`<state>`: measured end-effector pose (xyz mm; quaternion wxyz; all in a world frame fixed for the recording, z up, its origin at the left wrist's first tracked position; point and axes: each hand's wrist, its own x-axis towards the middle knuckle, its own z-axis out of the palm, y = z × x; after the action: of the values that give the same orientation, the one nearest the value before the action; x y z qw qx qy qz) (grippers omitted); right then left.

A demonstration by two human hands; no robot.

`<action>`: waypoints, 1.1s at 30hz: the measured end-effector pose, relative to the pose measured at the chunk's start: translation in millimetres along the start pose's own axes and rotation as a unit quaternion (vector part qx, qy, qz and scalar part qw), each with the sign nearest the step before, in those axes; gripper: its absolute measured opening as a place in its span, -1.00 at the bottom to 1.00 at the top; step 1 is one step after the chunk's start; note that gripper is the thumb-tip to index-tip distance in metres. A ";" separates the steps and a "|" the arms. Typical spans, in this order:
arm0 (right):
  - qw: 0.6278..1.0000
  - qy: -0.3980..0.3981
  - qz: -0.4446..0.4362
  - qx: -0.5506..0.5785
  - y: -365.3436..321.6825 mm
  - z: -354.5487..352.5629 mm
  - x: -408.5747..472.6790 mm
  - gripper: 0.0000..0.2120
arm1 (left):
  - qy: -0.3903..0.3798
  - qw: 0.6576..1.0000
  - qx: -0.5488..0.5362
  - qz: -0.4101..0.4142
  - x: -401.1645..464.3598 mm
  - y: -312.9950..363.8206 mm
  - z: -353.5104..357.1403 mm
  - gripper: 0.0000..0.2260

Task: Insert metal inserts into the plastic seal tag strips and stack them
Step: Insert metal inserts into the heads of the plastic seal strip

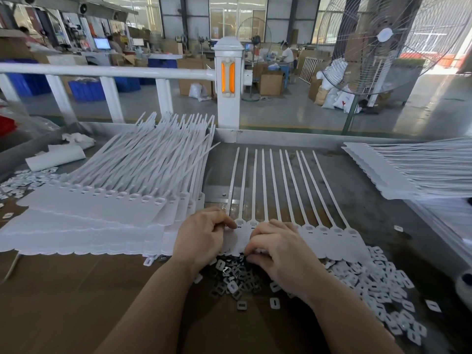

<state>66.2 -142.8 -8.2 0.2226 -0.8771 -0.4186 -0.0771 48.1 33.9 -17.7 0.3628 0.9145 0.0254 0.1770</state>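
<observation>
A white plastic seal tag strip (329, 238) lies flat in front of me, its several thin tails (270, 185) fanned toward the back of the bench. My left hand (201, 238) rests on the strip's left end, fingertips curled onto the tag heads. My right hand (278, 249) hovers over the strip's near edge with fingers bent, pinching something small that I cannot make out. Just below both hands lies a heap of dark metal inserts (232, 277). A tall pile of tag strips (102, 213) sits to the left.
Loose white plastic caps (383, 290) are scattered at the right, more small pieces (23, 182) at far left. Another strip stack (413, 169) lies at the right rear. A white railing (102, 72) and a standing fan (383, 47) rise behind the metal bench (357, 200). Brown cardboard (63, 302) covers the near side.
</observation>
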 end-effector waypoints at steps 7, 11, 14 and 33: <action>1.000 -0.012 -0.008 -0.010 -1.4 -0.1 0.0 -0.85 | -0.023 1.000 -0.005 0.007 -0.3 0.5 -0.9 -0.70; 1.000 0.024 0.012 -0.002 -2.3 3.6 0.6 -0.88 | -0.025 0.999 -0.021 0.028 -1.1 1.7 -2.4 -0.71; 0.993 0.085 0.069 0.048 -0.3 4.2 1.8 -0.91 | -0.032 0.997 -0.046 0.052 -2.1 2.1 -3.7 -0.73; 0.967 0.130 0.154 0.157 2.7 4.6 6.7 -0.90 | -0.102 0.987 -0.114 0.055 9.3 12.9 2.5 -0.88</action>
<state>72.4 -137.5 -11.0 0.4191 -0.8677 -0.2523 -0.0887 56.6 24.4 -7.8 0.4549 0.8805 -0.0827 0.1047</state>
